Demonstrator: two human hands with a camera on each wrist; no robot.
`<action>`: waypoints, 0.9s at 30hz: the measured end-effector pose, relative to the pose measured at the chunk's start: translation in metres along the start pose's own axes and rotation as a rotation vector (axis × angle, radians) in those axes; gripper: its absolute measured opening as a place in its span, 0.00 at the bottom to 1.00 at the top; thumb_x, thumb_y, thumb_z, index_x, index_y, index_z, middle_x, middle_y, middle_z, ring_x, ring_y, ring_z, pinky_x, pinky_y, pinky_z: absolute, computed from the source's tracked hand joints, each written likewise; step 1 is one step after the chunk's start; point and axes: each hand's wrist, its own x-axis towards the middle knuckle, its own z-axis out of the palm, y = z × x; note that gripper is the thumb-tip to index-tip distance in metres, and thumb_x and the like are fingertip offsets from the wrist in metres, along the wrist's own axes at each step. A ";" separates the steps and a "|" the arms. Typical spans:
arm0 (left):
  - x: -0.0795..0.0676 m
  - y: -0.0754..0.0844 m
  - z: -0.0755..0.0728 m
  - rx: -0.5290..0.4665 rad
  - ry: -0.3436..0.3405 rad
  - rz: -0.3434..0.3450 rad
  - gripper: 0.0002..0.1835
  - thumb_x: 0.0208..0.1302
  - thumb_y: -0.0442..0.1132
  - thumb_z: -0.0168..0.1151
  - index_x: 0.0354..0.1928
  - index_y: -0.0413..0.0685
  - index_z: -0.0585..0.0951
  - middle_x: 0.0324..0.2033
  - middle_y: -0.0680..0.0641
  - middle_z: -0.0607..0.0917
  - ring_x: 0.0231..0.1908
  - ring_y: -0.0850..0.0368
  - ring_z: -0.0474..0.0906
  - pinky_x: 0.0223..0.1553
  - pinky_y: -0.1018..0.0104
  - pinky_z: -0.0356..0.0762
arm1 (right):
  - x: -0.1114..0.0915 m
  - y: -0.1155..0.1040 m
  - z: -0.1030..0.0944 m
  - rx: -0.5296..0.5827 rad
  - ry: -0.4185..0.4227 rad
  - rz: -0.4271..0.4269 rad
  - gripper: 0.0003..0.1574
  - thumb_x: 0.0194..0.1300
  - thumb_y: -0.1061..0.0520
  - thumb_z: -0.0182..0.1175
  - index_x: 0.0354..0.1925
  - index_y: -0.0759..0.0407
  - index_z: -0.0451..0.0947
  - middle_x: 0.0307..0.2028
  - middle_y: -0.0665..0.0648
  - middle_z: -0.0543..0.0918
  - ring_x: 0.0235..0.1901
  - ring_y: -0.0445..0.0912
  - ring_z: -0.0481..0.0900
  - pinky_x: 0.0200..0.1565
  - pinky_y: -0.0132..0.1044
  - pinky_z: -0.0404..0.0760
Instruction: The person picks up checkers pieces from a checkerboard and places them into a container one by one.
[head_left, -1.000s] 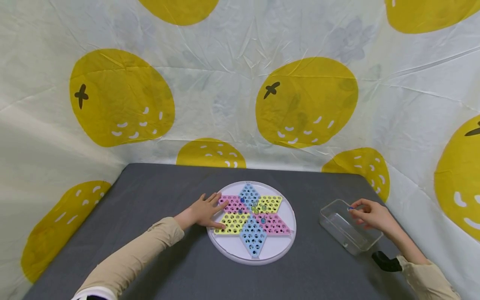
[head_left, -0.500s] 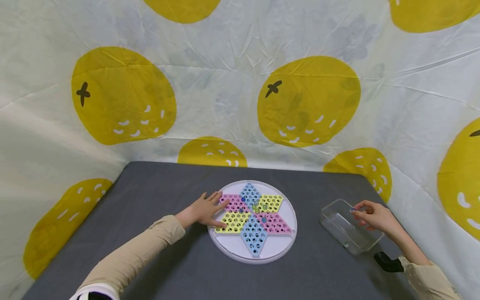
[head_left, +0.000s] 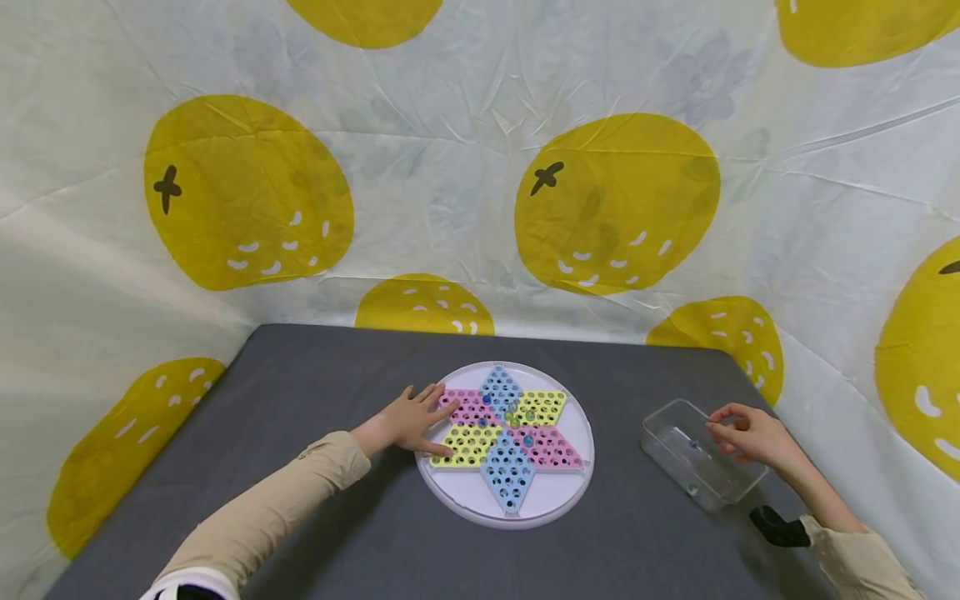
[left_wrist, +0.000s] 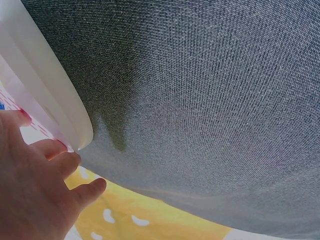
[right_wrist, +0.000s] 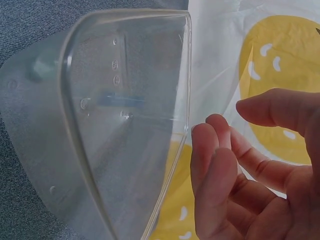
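My right hand (head_left: 753, 433) hovers over the near-right rim of a clear plastic box (head_left: 660, 458). Thumb and fingers are parted with nothing between them, as the right wrist view confirms. A blue marble (head_left: 693, 444) is inside the box, blurred to a blue streak (right_wrist: 120, 100) in the right wrist view. A greenish marble (head_left: 692, 490) lies at the box's near end. With fingers spread, my left hand (head_left: 408, 421) rests on the left edge of a round white Chinese checkers board (head_left: 555, 496). Near the star's middle sit several marbles, among them a blue marble (head_left: 528, 441) and a yellow-green marble (head_left: 512, 419).
Board and box stand apart on a table with a dark grey cloth (head_left: 615, 533). A white curtain (head_left: 435, 167) printed with yellow fruit hangs behind the table and along both sides. A black strap-like piece (head_left: 780, 527) is at my right wrist.
The blue marble was pinched in my right fingertips; it has been let go and is now inside the box. My left hand and the board stay in place.
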 end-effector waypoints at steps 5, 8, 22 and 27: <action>0.000 0.001 -0.001 0.006 -0.009 -0.002 0.46 0.51 0.72 0.47 0.68 0.58 0.53 0.69 0.40 0.49 0.68 0.44 0.46 0.62 0.41 0.48 | -0.001 0.000 0.001 -0.005 0.007 -0.003 0.25 0.64 0.46 0.50 0.47 0.67 0.69 0.27 0.53 0.82 0.23 0.40 0.78 0.26 0.36 0.78; 0.000 0.001 -0.002 0.009 -0.007 0.003 0.46 0.51 0.72 0.46 0.68 0.58 0.52 0.68 0.40 0.50 0.68 0.43 0.46 0.62 0.41 0.49 | -0.002 -0.001 0.001 -0.002 0.006 -0.005 0.25 0.64 0.46 0.50 0.47 0.67 0.69 0.28 0.55 0.82 0.23 0.40 0.79 0.26 0.36 0.78; 0.000 0.000 -0.002 -0.003 -0.010 0.009 0.45 0.52 0.71 0.47 0.68 0.57 0.53 0.68 0.40 0.50 0.68 0.43 0.46 0.62 0.40 0.49 | -0.006 -0.020 0.005 0.006 0.032 -0.060 0.22 0.65 0.49 0.50 0.47 0.65 0.69 0.29 0.54 0.83 0.23 0.34 0.77 0.25 0.34 0.77; 0.000 0.000 -0.002 -0.006 -0.014 0.006 0.46 0.51 0.71 0.47 0.68 0.57 0.52 0.69 0.40 0.49 0.68 0.43 0.46 0.62 0.41 0.48 | -0.008 -0.030 0.008 0.001 0.033 -0.080 0.21 0.64 0.49 0.51 0.47 0.64 0.70 0.27 0.53 0.82 0.22 0.35 0.77 0.24 0.33 0.76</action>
